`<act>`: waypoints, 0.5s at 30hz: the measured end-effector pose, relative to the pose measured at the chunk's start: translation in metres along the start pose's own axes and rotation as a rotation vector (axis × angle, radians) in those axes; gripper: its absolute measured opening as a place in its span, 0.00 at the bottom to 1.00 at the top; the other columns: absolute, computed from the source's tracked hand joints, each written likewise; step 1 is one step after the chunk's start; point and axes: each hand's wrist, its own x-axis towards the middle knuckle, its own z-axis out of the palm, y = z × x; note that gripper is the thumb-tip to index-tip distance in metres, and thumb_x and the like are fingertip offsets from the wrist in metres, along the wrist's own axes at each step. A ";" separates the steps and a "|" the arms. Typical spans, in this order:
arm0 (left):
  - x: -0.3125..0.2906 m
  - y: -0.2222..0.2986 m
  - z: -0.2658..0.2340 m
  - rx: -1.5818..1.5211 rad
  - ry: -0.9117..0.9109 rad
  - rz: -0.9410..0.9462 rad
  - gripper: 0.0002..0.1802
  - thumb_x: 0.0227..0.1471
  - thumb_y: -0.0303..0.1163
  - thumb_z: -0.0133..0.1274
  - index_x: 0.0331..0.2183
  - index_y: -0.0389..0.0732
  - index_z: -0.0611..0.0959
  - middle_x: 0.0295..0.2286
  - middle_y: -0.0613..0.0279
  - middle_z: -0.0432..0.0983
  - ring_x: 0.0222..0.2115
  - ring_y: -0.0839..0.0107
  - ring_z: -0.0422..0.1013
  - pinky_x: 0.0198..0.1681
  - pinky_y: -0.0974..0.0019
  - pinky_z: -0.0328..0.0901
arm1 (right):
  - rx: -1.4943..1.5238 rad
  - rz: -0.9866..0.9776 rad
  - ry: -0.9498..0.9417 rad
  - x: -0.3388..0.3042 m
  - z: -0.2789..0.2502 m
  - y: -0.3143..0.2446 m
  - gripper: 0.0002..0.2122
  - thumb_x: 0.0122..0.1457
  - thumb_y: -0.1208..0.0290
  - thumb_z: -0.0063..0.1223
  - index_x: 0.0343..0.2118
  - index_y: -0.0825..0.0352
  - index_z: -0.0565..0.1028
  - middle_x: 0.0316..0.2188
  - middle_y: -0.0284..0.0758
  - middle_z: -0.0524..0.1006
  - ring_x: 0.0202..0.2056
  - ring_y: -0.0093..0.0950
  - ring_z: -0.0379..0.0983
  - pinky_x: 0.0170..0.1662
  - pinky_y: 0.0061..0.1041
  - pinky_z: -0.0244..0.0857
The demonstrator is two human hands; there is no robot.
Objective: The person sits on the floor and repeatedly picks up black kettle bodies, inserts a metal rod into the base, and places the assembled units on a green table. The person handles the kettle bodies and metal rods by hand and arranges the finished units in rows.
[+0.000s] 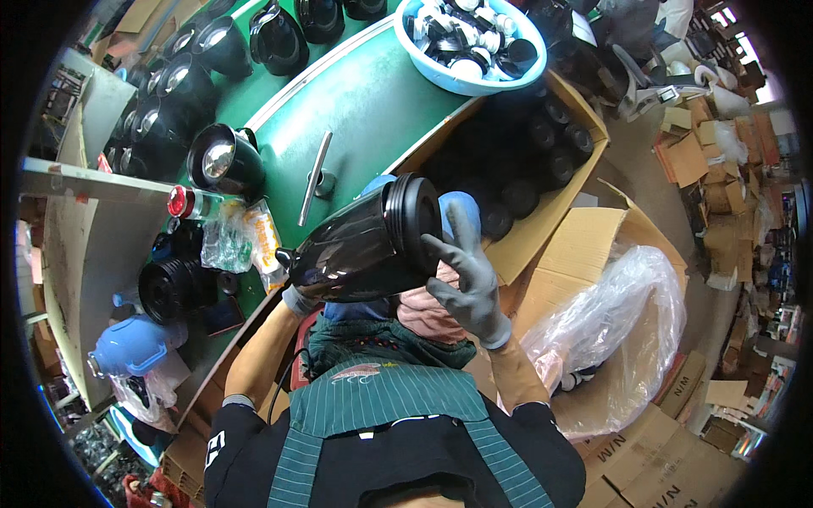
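A glossy black thermos jug (347, 250) lies tilted across my lap, its ribbed, round black end cap (419, 222) pointing right. My left hand (299, 301), in a grey glove, supports the jug from below at its left end; most of its fingers are hidden behind the body. At the capped end is my right hand (471, 284), also grey-gloved, with its fingers spread apart. Its fingertips are at the cap's edge, and whether they touch it I cannot tell. Beyond the jug, a metal T-shaped bar (316, 179) stands on the green table (356, 93).
A light-blue basin (453, 85) of black and white caps sits at the far table edge. Cardboard boxes stand to the right, one holding black cylindrical parts (518, 196), another lined with clear plastic (618, 326). Several black jugs (227, 161) and a red-capped jar (193, 203) are at left.
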 end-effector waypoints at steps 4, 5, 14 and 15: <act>-0.015 -0.010 -0.012 -0.034 -0.026 -0.026 0.27 0.69 0.37 0.54 0.64 0.37 0.76 0.60 0.53 0.77 0.57 0.57 0.76 0.65 0.52 0.68 | 0.292 0.114 0.110 -0.019 0.016 -0.006 0.27 0.56 0.76 0.73 0.59 0.73 0.76 0.80 0.50 0.50 0.79 0.42 0.49 0.78 0.38 0.46; -0.020 -0.010 -0.014 -0.035 -0.031 -0.032 0.27 0.70 0.37 0.53 0.64 0.37 0.76 0.60 0.53 0.77 0.57 0.57 0.76 0.65 0.52 0.68 | 0.235 0.112 0.109 -0.022 0.016 -0.003 0.29 0.55 0.69 0.77 0.57 0.73 0.75 0.79 0.51 0.52 0.78 0.40 0.49 0.78 0.36 0.46; -0.026 -0.013 -0.017 -0.069 -0.065 -0.117 0.27 0.71 0.38 0.52 0.66 0.38 0.74 0.62 0.53 0.75 0.59 0.57 0.75 0.67 0.50 0.67 | 0.385 -0.004 0.220 -0.022 0.007 -0.022 0.28 0.50 0.70 0.79 0.55 0.73 0.82 0.69 0.52 0.72 0.69 0.40 0.68 0.72 0.37 0.57; -0.025 -0.012 -0.015 -0.073 -0.074 -0.132 0.27 0.71 0.38 0.52 0.66 0.38 0.74 0.62 0.53 0.75 0.59 0.57 0.74 0.67 0.50 0.67 | 0.386 -0.021 0.193 -0.024 0.004 -0.020 0.28 0.48 0.70 0.79 0.54 0.73 0.83 0.69 0.53 0.71 0.70 0.42 0.67 0.73 0.39 0.56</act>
